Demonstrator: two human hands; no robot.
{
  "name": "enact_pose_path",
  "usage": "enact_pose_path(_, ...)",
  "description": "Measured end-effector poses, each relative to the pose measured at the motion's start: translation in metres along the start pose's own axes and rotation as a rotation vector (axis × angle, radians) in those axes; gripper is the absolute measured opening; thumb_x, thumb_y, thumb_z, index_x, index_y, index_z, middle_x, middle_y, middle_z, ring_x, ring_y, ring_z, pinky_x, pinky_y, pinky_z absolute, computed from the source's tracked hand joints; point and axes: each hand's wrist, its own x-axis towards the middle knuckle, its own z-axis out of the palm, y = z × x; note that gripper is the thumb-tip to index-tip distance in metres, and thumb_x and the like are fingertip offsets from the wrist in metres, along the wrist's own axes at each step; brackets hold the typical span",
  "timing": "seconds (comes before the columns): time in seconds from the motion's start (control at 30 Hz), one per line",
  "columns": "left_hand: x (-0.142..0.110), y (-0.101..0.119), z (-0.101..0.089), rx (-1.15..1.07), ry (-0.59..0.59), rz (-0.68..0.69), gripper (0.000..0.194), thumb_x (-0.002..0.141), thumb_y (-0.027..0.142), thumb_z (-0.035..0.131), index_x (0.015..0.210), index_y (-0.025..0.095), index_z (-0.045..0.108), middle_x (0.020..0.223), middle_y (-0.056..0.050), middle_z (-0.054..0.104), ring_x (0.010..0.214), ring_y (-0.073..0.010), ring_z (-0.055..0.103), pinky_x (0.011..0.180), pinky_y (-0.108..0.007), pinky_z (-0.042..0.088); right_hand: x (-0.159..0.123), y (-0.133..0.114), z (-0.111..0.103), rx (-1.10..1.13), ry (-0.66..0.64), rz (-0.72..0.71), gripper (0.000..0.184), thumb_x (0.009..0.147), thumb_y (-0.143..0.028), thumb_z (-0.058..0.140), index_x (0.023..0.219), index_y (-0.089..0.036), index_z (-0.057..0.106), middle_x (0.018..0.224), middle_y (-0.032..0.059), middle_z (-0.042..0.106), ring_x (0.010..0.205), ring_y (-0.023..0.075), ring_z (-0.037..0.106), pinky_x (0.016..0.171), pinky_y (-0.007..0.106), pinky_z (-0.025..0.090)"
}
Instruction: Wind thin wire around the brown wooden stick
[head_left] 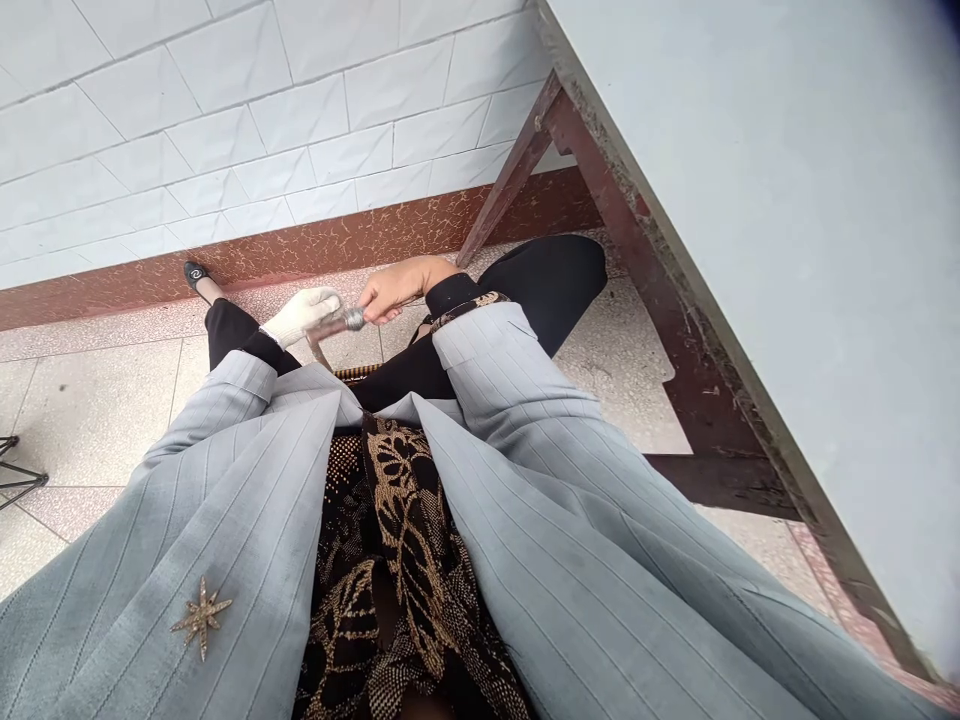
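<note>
My left hand (301, 316) wears a white knitted glove, its fingers curled at one end of a short, brownish bar-shaped tool (328, 328). A ribbed grey collar (354, 318) sits at the tool's other end, right against my bare right hand (394, 290), which is closed in a fist. The tool is blurred, so its exact kind does not show. Below it hangs a thin pale-brown curved strip (319, 350); whether it joins the tool I cannot tell. Both hands are over the floor between my spread legs, near a yellow-and-black patterned edge (358, 373).
To the right, a pale tabletop (787, 200) on a dark red wooden frame (637, 230) stands close to my right arm. A white tiled wall (300, 110) with a brown marbled skirting (300, 245) rises ahead. Thin black metal legs (22, 480) are at the left edge.
</note>
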Motion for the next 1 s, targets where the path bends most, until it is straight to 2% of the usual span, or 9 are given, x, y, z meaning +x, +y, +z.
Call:
enact_pose_path(0.1,-0.001,-0.007,0.002,-0.118,-0.057,0.012,0.026,0.096,0.041,0.058,0.086,0.018,0.061,0.061,0.003,0.046,0.053,-0.0101,0.039,0.053,-0.025,0.034,-0.011,0.0,-0.005,0.188,0.325,-0.164,0.042,0.094,-0.056,0.072,0.097,-0.015,0.074,0.071,0.0003,0.065,0.059,0.0095,0.052,0.061,0.023,0.042)
enact_pose_path(0.2,-0.003,-0.012,0.001,-0.142,-0.069,0.021,0.034,0.099,0.049,0.056,0.083,0.019,0.06,0.056,0.005,0.038,0.049,-0.0093,0.032,0.051,-0.025,0.031,-0.012,0.0,-0.006,0.399,0.623,-0.211,0.049,0.097,-0.063,0.066,0.096,-0.015,0.069,0.065,0.0004,0.061,0.055,0.01,0.047,0.054,0.024,0.039)
enact_pose_path(0.3,-0.005,-0.011,0.0,-0.117,-0.078,-0.04,0.036,0.099,0.051,0.058,0.083,0.019,0.06,0.055,0.005,0.038,0.048,-0.0089,0.031,0.048,-0.025,0.028,-0.007,0.001,-0.006,0.521,0.77,-0.147,0.054,0.097,-0.07,0.061,0.097,-0.016,0.066,0.061,0.0003,0.057,0.054,0.0111,0.047,0.051,0.024,0.037)
enact_pose_path(0.4,-0.006,-0.006,0.001,-0.095,-0.112,-0.067,0.036,0.098,0.051,0.06,0.081,0.019,0.059,0.056,0.005,0.039,0.048,-0.0088,0.031,0.047,-0.025,0.024,0.0,0.003,-0.007,0.502,0.82,-0.038,0.055,0.095,-0.071,0.062,0.096,-0.016,0.064,0.062,0.0018,0.058,0.056,0.0128,0.049,0.052,0.025,0.039)
enact_pose_path(0.57,-0.007,0.0,0.002,-0.031,-0.128,-0.024,0.032,0.097,0.045,0.059,0.08,0.019,0.059,0.056,0.005,0.04,0.048,-0.0091,0.033,0.048,-0.026,0.025,0.01,0.012,-0.012,0.194,0.806,0.191,0.038,0.097,-0.051,0.07,0.094,-0.013,0.068,0.076,0.009,0.067,0.065,0.0157,0.055,0.061,0.028,0.045)
enact_pose_path(0.67,-0.007,0.0,0.002,-0.008,-0.084,-0.018,0.029,0.097,0.041,0.059,0.079,0.018,0.058,0.056,0.004,0.041,0.048,-0.0089,0.034,0.048,-0.026,0.026,0.013,0.013,-0.012,-0.026,0.751,0.29,0.029,0.099,-0.039,0.068,0.098,-0.011,0.073,0.086,0.0108,0.071,0.07,0.0156,0.058,0.065,0.029,0.043)
enact_pose_path(0.83,-0.005,-0.001,0.0,-0.012,-0.027,-0.032,0.026,0.094,0.041,0.061,0.082,0.018,0.06,0.057,0.005,0.042,0.047,-0.0084,0.034,0.047,-0.025,0.027,0.015,0.011,-0.008,-0.286,0.52,0.315,0.029,0.096,-0.039,0.071,0.099,-0.01,0.077,0.08,0.0074,0.069,0.071,0.015,0.058,0.066,0.03,0.04)
enact_pose_path(0.9,-0.003,-0.002,-0.002,-0.029,-0.016,0.001,0.028,0.094,0.043,0.062,0.084,0.017,0.062,0.058,0.004,0.046,0.048,-0.0081,0.035,0.047,-0.024,0.026,0.015,0.012,-0.006,-0.28,0.389,0.285,0.028,0.096,-0.038,0.072,0.092,-0.011,0.076,0.074,0.0045,0.065,0.064,0.0129,0.054,0.065,0.03,0.039)
enact_pose_path(1.0,-0.001,-0.001,-0.006,-0.058,0.029,0.049,0.029,0.093,0.044,0.064,0.082,0.017,0.06,0.059,0.004,0.047,0.049,-0.0079,0.036,0.048,-0.024,0.027,0.016,0.013,-0.003,-0.158,0.151,0.218,0.03,0.093,-0.041,0.076,0.085,-0.012,0.074,0.066,0.0,0.061,0.057,0.0101,0.048,0.063,0.028,0.037)
